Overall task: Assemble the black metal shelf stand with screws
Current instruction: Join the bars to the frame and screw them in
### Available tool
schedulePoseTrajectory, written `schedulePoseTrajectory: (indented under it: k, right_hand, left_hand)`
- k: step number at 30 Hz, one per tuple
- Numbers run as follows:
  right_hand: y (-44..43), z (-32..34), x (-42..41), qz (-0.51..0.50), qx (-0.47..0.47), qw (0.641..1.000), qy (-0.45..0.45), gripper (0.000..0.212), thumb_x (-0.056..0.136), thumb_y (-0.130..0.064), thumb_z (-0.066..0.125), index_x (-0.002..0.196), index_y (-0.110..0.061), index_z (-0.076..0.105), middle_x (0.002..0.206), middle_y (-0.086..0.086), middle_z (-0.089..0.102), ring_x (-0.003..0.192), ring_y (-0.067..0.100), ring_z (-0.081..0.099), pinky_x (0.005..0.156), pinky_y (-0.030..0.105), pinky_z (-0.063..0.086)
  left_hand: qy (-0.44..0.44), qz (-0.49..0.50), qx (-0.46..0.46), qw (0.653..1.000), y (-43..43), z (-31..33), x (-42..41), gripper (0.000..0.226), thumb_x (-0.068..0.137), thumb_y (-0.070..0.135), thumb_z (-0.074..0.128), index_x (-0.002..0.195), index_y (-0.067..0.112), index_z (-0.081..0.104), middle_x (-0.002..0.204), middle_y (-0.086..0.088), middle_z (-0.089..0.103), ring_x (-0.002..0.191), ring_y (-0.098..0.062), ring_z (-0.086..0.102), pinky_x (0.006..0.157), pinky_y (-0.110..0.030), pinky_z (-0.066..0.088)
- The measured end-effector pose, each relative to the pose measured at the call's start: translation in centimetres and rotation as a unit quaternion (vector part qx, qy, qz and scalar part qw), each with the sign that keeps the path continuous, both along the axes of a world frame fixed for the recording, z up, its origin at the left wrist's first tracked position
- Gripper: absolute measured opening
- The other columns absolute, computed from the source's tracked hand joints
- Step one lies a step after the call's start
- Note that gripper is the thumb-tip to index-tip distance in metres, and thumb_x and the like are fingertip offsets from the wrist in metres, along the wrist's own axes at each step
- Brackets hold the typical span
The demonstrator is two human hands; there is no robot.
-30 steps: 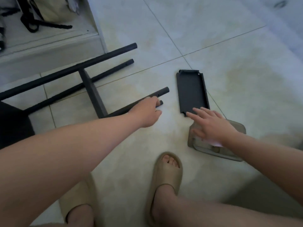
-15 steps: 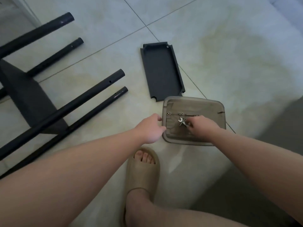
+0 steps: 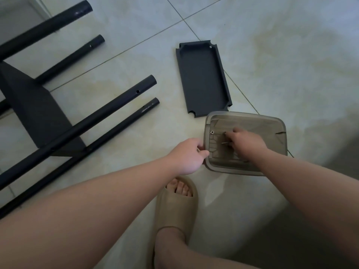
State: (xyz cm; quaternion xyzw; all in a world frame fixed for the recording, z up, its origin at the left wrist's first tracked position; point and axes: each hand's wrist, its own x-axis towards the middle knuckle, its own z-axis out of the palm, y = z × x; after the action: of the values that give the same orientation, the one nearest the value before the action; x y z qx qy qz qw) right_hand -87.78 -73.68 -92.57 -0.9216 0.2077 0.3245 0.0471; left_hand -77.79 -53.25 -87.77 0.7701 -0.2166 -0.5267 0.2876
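On the tiled floor [image 3: 272,55] the black stand frame [image 3: 108,109] lies on its side at the left, four round tubes pointing up and right with their open ends bare. A flat panel joins the tubes further back. Right of the tube ends, and apart from them, a loose black shelf plate [image 3: 203,78] lies flat with its raised edges up. Its near corner comes just beside a brownish see-through plastic tray [image 3: 268,129].

The left hand [image 3: 189,155] has its grip closed on the tray's left rim, thumb on top and fingers curled round the edge. The right hand [image 3: 246,142] reaches into the tray, fingers bent down over the small screws [image 3: 223,143] lying inside. One thin screw sticks out by the fingertips, but I cannot tell whether that grip really has it pinched. A small ring-shaped washer [image 3: 212,132] sits alone near the tray's left wall. A foot in a beige sandal [image 3: 174,206] stands just below the tray.
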Motion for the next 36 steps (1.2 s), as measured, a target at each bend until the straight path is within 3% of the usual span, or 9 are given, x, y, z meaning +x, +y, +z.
schedulePoseTrajectory:
  k: [6, 11, 15, 22, 25, 28, 30, 33, 36]
  right_hand:
    - [0.8, 5.7, -0.1, -0.044, 0.04, 0.994, -0.093, 0.009, 0.097, -0.022, 0.053, 0.101, -0.015, 0.057, 0.103, 0.009, 0.063, 0.09, 0.034, 0.058, 0.068, 0.037, 0.046]
    - [4.6, 13.1, 2.3, -0.01, 0.11, 0.969, -0.22, 0.01, 0.096, -0.011, 0.052, 0.105, -0.01, 0.056, 0.089, 0.005, 0.064, 0.084, 0.032, 0.058, 0.074, 0.044, 0.05]
    - [10.1, 16.8, 6.4, 0.054, 0.149, 0.948, -0.275, 0.011, 0.099, -0.014, 0.055, 0.108, -0.015, 0.061, 0.09, -0.003, 0.058, 0.082, 0.027, 0.056, 0.073, 0.037, 0.046]
    - [22.8, 17.9, 15.5, 0.081, 0.24, 0.921, -0.297, 0.014, 0.1, -0.019, 0.06, 0.105, -0.015, 0.073, 0.099, -0.001, 0.064, 0.093, 0.021, 0.061, 0.083, 0.033, 0.049]
    - [27.5, 17.0, 18.4, 0.048, 0.295, 0.911, -0.284, 0.01, 0.097, -0.019, 0.062, 0.099, -0.024, 0.071, 0.093, -0.005, 0.066, 0.088, 0.014, 0.062, 0.079, 0.024, 0.05]
    - [30.7, 15.7, 20.0, 0.029, 0.338, 0.902, -0.267, 0.017, 0.095, -0.015, 0.061, 0.094, -0.03, 0.069, 0.079, -0.011, 0.065, 0.075, 0.008, 0.063, 0.062, 0.01, 0.045]
    - [31.8, 14.7, 20.3, 0.022, 0.358, 0.897, -0.26, 0.019, 0.095, -0.014, 0.06, 0.094, -0.03, 0.071, 0.076, -0.011, 0.068, 0.075, 0.011, 0.066, 0.059, 0.011, 0.048]
    - [31.8, 13.3, 20.1, 0.005, 0.376, 0.886, -0.271, 0.015, 0.096, -0.015, 0.063, 0.099, -0.025, 0.075, 0.077, -0.012, 0.07, 0.078, 0.009, 0.068, 0.069, 0.014, 0.05]
    - [31.0, 11.9, 19.9, -0.004, 0.382, 0.877, -0.29, 0.014, 0.096, -0.015, 0.066, 0.1, -0.024, 0.076, 0.084, -0.008, 0.073, 0.081, 0.006, 0.067, 0.075, 0.014, 0.05]
  left_hand:
    - [-0.054, -0.064, 0.018, 0.996, 1.4, 3.6, 1.5, 0.017, 0.099, 0.027, 0.054, 0.096, 0.012, 0.062, 0.097, -0.009, 0.068, 0.085, -0.028, 0.06, 0.077, -0.039, 0.049]
    - [-0.146, -0.093, 0.026, 0.985, 4.5, 9.6, 5.0, 0.012, 0.098, 0.026, 0.053, 0.095, 0.019, 0.063, 0.092, -0.004, 0.066, 0.079, -0.024, 0.056, 0.067, -0.029, 0.046]
    - [-0.212, -0.053, 0.032, 0.975, 9.2, 13.2, 8.6, 0.008, 0.098, 0.034, 0.053, 0.102, 0.028, 0.059, 0.108, 0.006, 0.063, 0.098, -0.018, 0.059, 0.084, -0.033, 0.048]
    - [-0.278, 0.123, 0.064, 0.95, 23.3, 13.9, 14.9, 0.003, 0.097, 0.028, 0.057, 0.098, 0.026, 0.059, 0.105, -0.001, 0.068, 0.098, -0.023, 0.062, 0.079, -0.032, 0.045]
    - [-0.268, 0.261, 0.079, 0.924, 28.5, 12.4, 17.3, 0.006, 0.097, 0.03, 0.056, 0.094, 0.026, 0.058, 0.101, -0.002, 0.068, 0.094, -0.023, 0.063, 0.076, -0.035, 0.047]
    - [-0.224, 0.345, 0.11, 0.905, 31.5, 10.1, 18.7, 0.016, 0.097, 0.034, 0.057, 0.1, 0.019, 0.06, 0.109, -0.006, 0.069, 0.103, -0.029, 0.064, 0.091, -0.042, 0.052]
    - [-0.151, 0.351, 0.108, 0.918, 32.4, 8.5, 18.9, 0.028, 0.098, 0.04, 0.056, 0.11, 0.015, 0.063, 0.109, -0.006, 0.069, 0.101, -0.027, 0.066, 0.092, -0.042, 0.053]
    - [-0.036, 0.321, 0.068, 0.944, 32.2, 6.9, 18.5, 0.041, 0.101, 0.047, 0.05, 0.126, 0.017, 0.061, 0.102, 0.005, 0.068, 0.089, -0.015, 0.066, 0.073, -0.03, 0.049]
    - [-0.019, 0.283, 0.039, 0.958, 31.0, 5.6, 18.8, 0.039, 0.1, 0.051, 0.051, 0.118, 0.02, 0.068, 0.095, 0.012, 0.07, 0.086, -0.01, 0.063, 0.067, -0.024, 0.044]
